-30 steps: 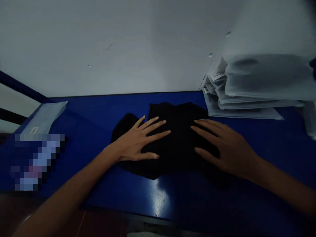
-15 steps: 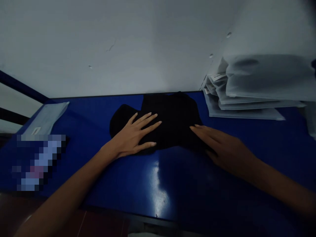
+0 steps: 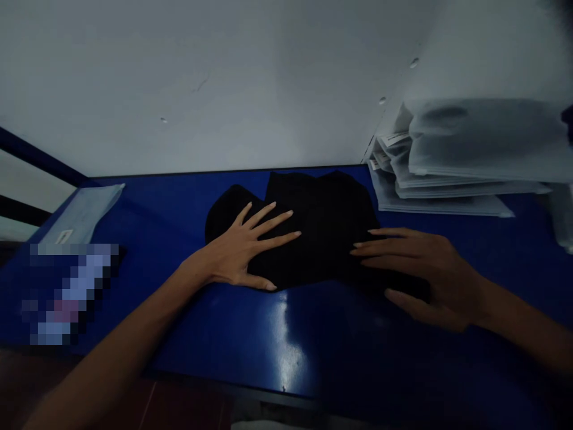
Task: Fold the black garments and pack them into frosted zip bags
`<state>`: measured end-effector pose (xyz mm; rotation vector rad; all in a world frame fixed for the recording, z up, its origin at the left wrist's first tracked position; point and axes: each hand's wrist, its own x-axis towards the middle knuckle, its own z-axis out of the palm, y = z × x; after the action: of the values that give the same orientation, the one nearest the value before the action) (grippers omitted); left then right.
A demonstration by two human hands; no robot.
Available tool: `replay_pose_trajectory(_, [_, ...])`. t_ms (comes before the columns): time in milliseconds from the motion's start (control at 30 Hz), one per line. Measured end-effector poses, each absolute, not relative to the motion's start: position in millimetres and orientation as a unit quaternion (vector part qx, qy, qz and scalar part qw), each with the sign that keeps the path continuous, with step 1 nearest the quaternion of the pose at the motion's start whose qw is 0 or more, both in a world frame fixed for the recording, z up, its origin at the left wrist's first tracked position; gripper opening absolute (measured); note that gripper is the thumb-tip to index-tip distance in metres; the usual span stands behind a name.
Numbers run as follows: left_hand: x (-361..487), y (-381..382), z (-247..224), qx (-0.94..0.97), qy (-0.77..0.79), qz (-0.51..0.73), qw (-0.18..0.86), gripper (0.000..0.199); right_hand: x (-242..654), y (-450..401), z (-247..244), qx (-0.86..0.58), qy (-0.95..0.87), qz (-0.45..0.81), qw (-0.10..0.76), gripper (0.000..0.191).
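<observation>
Here, in the head view, the black cloth (image 3: 313,227) lies on the blue table (image 3: 215,340), its long axis running sideways between the hands. The left hand (image 3: 235,254) sits flat on it, fingers spread, gripping nothing; the right hand (image 3: 425,275) rests nearer its right end, fingers extended and open.
</observation>
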<state>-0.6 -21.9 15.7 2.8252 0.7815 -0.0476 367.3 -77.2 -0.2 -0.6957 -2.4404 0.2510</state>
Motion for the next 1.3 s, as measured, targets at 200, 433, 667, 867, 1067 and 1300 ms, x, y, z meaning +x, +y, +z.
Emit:
replay_pose_trajectory(200, [21,-41,14,0.967,0.217,-0.005,0.134,0.104,346,-82,-3,-0.358,-0.902,-0.020,0.241,0.058])
replay_pose_trajectory(433, [18,-39,13,0.967,0.211,0.005,0.145,0.101,349,-80,-13,-0.386,-0.918,0.011,0.087,0.085])
replay_pose_trajectory(667, [-1,-23,16,0.963,0.239,-0.004,0.127,0.105,357,-76,-15,-0.387,-0.919,0.009,0.074,0.087])
replay_pose_trajectory(867, [2,-24,17,0.962,0.242,-0.008,0.124,0.105,356,-76,-16,-0.382,-0.921,0.008,0.082,0.085])
replay_pose_trajectory(1067, [5,-28,19,0.968,0.225,0.052,0.102,0.094,358,-74,-5,-0.298,-0.941,-0.005,0.160,0.066])
replay_pose_trajectory(1300, [20,-48,27,0.967,0.126,0.153,0.163,0.053,350,-96,13,-0.177,-0.957,0.098,0.210,0.016])
